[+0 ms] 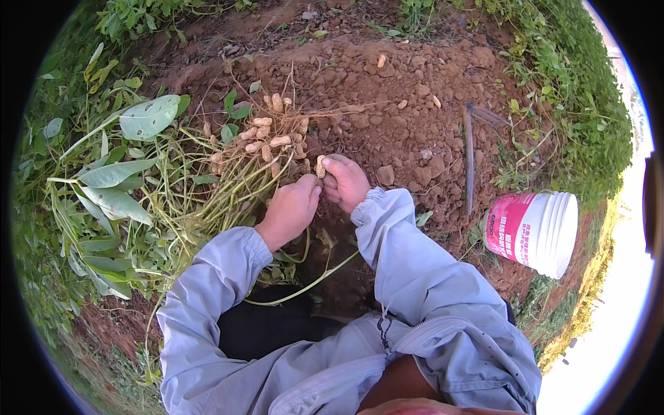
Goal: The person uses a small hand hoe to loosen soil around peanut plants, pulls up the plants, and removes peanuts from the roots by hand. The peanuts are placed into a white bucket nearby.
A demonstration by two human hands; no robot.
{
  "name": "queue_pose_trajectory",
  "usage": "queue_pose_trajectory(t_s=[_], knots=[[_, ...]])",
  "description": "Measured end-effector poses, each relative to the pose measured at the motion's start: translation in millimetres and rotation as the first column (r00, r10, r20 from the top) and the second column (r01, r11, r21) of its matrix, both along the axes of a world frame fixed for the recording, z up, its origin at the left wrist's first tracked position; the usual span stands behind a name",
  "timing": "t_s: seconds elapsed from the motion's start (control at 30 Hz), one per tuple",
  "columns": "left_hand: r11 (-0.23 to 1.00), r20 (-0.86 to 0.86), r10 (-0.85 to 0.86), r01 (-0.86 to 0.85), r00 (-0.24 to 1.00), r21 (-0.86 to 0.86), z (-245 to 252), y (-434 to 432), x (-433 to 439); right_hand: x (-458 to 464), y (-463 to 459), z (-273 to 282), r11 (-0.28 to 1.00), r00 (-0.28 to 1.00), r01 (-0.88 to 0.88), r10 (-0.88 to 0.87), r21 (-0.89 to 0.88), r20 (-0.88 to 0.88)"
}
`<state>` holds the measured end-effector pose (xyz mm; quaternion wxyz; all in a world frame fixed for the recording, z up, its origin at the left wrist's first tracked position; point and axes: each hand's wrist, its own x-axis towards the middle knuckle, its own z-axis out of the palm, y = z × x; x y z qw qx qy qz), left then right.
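My right hand [346,182] pinches a single peanut pod [320,167] between thumb and fingers. Close against it, my left hand [291,211] has its fingers curled in, its fingertips near the lower end of that pod. What those fingers hold, if anything, is hidden. Just beyond my left hand lies a cluster of peanut pods [263,132], still on the roots of pulled peanut plants. Their green stems [228,199] fan out to the left, beneath and beside my left forearm.
Reddish, cloddy soil [384,109] spreads ahead, with a few loose pods [382,61] on it. To the right lie a long-handled pronged tool [469,155] and a tipped white-and-pink plastic bucket [519,228] bearing writing. Broad-leaved plants [122,176] stand at left; leafy greenery [576,93] borders the right.
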<state>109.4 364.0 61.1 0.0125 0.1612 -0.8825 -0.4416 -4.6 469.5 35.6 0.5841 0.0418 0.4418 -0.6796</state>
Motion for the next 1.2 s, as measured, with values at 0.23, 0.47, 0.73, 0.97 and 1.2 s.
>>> queue_pose_trajectory(t_s=[0.23,0.47,0.73,0.97,1.2], knots=[[0.938,0.113,-0.346,0.348,0.931,0.009,2,13,21,-68,11,-30,0.939,0.942,0.32,-0.3,-0.125,0.152],[0.992,0.15,0.003,-0.022,0.989,0.126,-4,-29,-6,-152,-1,-19,0.984,0.736,-0.099,0.172,0.147,-0.654],[0.779,0.266,0.141,-0.272,0.954,0.565,-21,-64,-32,-161,-13,-13,0.609,-0.014,-0.117,0.789,0.785,-0.614],[0.963,-0.051,-0.268,0.268,0.962,-0.002,-23,-16,-66,-74,64,-10,0.986,0.981,-0.161,0.165,-0.044,0.104],[0.903,0.141,0.05,0.015,0.989,-0.429,-85,-11,-121,-35,71,6,0.971,0.973,0.013,0.044,-0.241,0.228]])
